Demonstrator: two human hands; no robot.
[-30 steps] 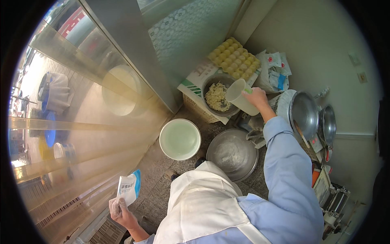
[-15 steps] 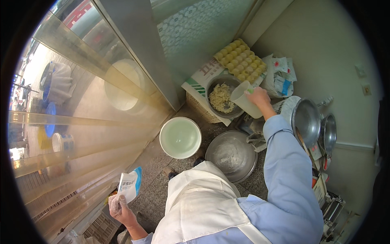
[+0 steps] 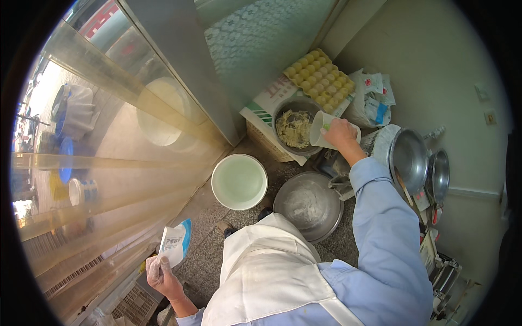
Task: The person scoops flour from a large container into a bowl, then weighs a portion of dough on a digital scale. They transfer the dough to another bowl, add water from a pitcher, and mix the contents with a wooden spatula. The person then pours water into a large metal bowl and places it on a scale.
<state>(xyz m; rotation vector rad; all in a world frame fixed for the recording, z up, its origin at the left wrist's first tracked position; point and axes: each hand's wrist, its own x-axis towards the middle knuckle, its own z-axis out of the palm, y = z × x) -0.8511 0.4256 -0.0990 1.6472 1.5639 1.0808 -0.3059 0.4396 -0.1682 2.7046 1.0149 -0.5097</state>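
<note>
Right grip (image 3: 342,133) clasps jug (image 3: 317,132), long axis tilted mouth-leftward; left grip (image 3: 162,276) pinches packet (image 3: 174,244).

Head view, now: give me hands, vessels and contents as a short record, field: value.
left hand: holds a flat white-and-blue plastic packet
right hand: grips a translucent plastic jug, mouth toward the round grey metal bowl
bowl contents: pale yellow shreds
bowl support: white-and-green cardboard box
round white bucket: pale liquid inside
wide grey metal basin: white powder inside
pour stream: cannot tell
</note>
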